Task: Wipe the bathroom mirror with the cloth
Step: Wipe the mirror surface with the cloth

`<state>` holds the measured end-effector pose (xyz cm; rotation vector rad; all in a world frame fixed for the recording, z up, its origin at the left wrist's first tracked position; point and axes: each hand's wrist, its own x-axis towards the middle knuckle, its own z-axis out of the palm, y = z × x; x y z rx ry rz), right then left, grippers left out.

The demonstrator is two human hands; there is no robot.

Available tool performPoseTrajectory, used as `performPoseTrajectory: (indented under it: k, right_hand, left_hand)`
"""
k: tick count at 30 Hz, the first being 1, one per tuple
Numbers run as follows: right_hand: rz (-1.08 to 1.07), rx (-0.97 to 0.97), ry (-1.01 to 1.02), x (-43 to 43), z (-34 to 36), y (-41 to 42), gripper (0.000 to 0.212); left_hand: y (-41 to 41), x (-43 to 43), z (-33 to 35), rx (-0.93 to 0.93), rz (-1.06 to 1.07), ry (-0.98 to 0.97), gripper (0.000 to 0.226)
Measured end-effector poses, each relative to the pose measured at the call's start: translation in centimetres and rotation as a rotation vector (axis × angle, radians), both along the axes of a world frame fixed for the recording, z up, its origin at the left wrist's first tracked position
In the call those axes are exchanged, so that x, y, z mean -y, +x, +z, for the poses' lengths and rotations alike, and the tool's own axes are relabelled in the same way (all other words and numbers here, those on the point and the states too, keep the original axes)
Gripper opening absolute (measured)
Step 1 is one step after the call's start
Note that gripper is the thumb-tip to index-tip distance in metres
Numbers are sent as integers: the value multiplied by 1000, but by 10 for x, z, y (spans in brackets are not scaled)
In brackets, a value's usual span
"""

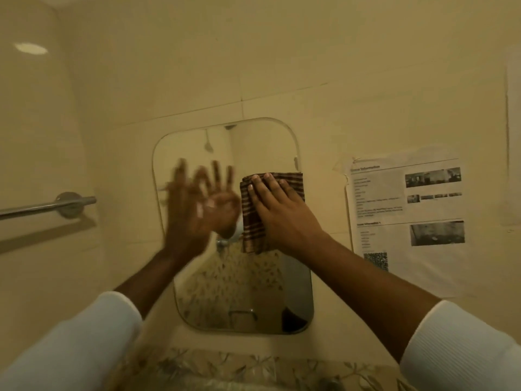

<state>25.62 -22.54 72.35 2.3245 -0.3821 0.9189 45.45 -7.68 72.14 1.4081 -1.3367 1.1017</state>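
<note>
Head view: the right hand (282, 213) presses flat, fingers straight, on the striped cloth (251, 235) against the mirror (239, 292), near its 2 o'clock edge. The mirror's long axis runs 12 to 6, and most of the glass lies toward 6. The left hand (183, 210), spread and empty, is blurred at 9; whether it touches the glass is unclear.

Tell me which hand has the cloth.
The right hand: its fingers lie flat on the striped cloth, pressing it against the mirror. The left hand is blurred, fingers spread, and holds nothing.
</note>
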Motion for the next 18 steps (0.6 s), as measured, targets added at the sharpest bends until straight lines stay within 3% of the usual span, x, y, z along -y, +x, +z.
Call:
performPoseTrajectory:
  k: [3,7,12,18]
  right_hand:
    - [-13,-57,-87,4,18,-10,114]
    - [-31,-193,-251,22,52,-29,83]
    - [-6,-277,-402,45,80,-49,73]
    - [16,6,-275,83,115,-81,69]
  left_hand:
    - [-70,24,-34,172,-157,209,76]
    - [-110,53,-55,60,-243,357,80]
    - [-110,85,-48,-61,-89,372,83]
    - [-105,101,-48,-21,201,282,76]
